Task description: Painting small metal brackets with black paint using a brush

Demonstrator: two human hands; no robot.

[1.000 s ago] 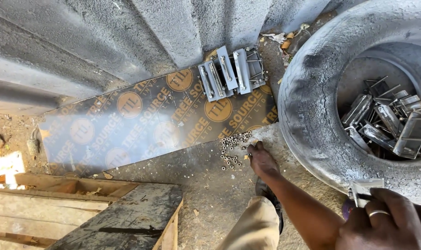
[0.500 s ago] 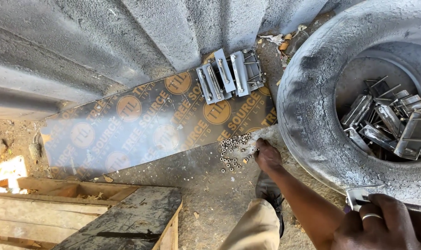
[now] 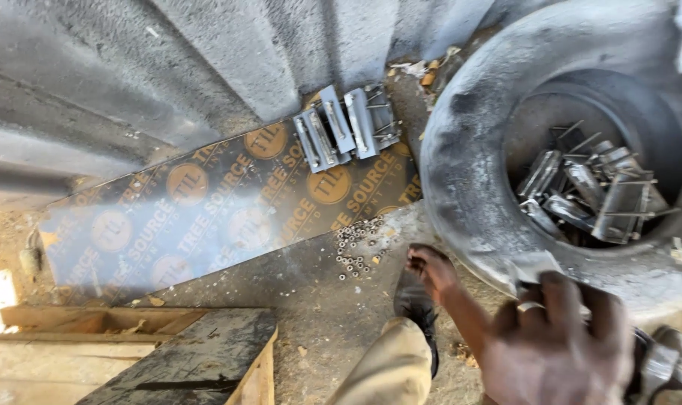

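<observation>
Your left hand (image 3: 431, 271) is stretched fwd, low centre of view, fingers curled narrow and tips down on the gritty concrete floor (image 3: 281, 285), just right of the scatter of small nuts (image 3: 357, 247). Can't tell if it's pinching one; nothing visible in it.

Your right hand (image 3: 554, 341) is close to the camera, bottom right, blurred, a ring on one finger. It's closed round a small grey metal piece (image 3: 532, 266) that sticks up above the knuckles, right against the near wall of the old tyre (image 3: 468, 165). More metal shows at the far bottom-right corner, too blurred to tell what.

The tyre lies flat on the right. Inside its hole sits a pile of metal brackets (image 3: 592, 191), thin pins sticking out of them at mixed angles.

The nuts lie loose on the floor, btwn the tyre's left edge and the corner of a dark printed board (image 3: 206, 202) lying flat. On the board's far end, near the grey wall (image 3: 206, 67), there's a second batch of brackets (image 3: 344, 127), side by side, touching each other.

Your shoe (image 3: 414, 307) and khaki trouser leg (image 3: 386, 367) sit bottom centre, shoe just below the left hand. Bottom left: rough wooden planks (image 3: 191, 360), one dark and weathered, lighter ones under it.
</observation>
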